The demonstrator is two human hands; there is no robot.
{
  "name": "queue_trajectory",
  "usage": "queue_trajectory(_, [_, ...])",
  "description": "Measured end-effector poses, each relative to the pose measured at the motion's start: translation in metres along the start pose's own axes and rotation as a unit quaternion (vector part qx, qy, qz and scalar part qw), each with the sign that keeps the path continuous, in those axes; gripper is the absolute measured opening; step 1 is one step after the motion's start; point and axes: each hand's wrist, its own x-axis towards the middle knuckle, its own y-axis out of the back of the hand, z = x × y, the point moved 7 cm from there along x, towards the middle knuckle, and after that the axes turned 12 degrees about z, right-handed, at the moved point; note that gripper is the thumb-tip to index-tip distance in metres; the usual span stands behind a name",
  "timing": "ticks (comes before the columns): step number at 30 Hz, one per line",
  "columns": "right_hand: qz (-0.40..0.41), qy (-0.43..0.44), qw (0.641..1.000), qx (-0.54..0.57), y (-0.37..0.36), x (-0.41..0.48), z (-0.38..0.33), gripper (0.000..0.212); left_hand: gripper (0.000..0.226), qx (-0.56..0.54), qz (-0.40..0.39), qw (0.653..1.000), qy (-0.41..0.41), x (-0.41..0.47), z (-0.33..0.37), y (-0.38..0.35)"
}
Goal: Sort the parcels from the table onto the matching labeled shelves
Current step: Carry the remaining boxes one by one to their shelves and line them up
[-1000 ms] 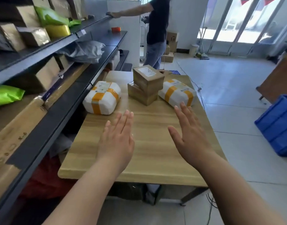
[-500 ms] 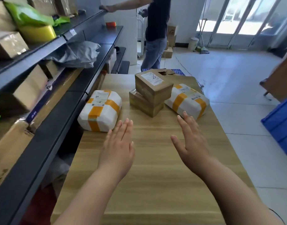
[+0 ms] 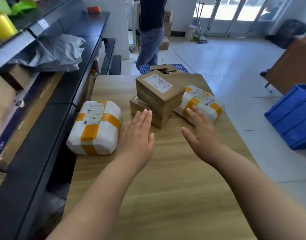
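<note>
Fingers [image 3: 144, 118] of left hand [image 3: 136, 135]: straight and close together, palm down, holding nothing; tips in front of the lower brown box [image 3: 161, 120], contact cannot be told.
Fingers [image 3: 194, 116] of right hand [image 3: 203, 137]: straight, thumb spread out, holding nothing; tips overlap the near end of the right white parcel [image 3: 206, 101], whether they touch it cannot be told.
Upper brown box [image 3: 159, 90]: lies skewed on top of the lower brown box, white label facing up, between the two hands and beyond them.
Left white parcel [image 3: 97, 125]: wrapped with crossed orange tape, just beside the left hand, at the counter edge nearest the shelves.
Counter [image 3: 166, 187]: light wood grain; all four parcels sit on its far half.
Shelves [image 3: 36, 135]: dark boards along the left side of the counter, carrying a grey poly bag [image 3: 62, 52], a yellow parcel [image 3: 1, 26] and cardboard boxes.
Floor [image 3: 226, 58]: pale tiles, with a blue crate [image 3: 294, 118] to the right of the counter and a blue pallet [image 3: 143, 68] beyond its far end.
Room: another person [image 3: 151, 32] stands past the counter; bright glass doors [image 3: 244, 11] line the back wall.
</note>
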Motion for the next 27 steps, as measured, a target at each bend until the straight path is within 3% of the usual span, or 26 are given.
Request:
queue_trajectory(14, [-0.078,-0.092,0.992,0.024,-0.068,0.123,0.067,0.059,0.060,0.013,-0.037,0.998,0.049,0.058,-0.024,-0.063])
queue_trajectory(19, [-0.057,-0.192,0.971,0.131,-0.086,0.161,0.097,0.057,0.060,-0.088,-0.070,0.984,0.140,0.090,-0.013,-0.093])
queue_trajectory(22, [-0.055,-0.225,0.954,0.190,-0.099,0.182,0.108,0.065,0.063,-0.084,-0.078,0.982,0.148,0.106,-0.006,-0.110])
queue_trajectory(24, [-0.054,-0.229,0.949,0.211,-0.105,0.197,0.112,0.073,0.066,-0.126,-0.080,0.968,0.203,0.114,-0.008,-0.121])
queue_trajectory(27, [-0.067,-0.243,0.940,0.231,-0.116,0.205,0.117,0.082,0.067,-0.244,-0.079,0.911,0.322,0.123,-0.019,-0.143])
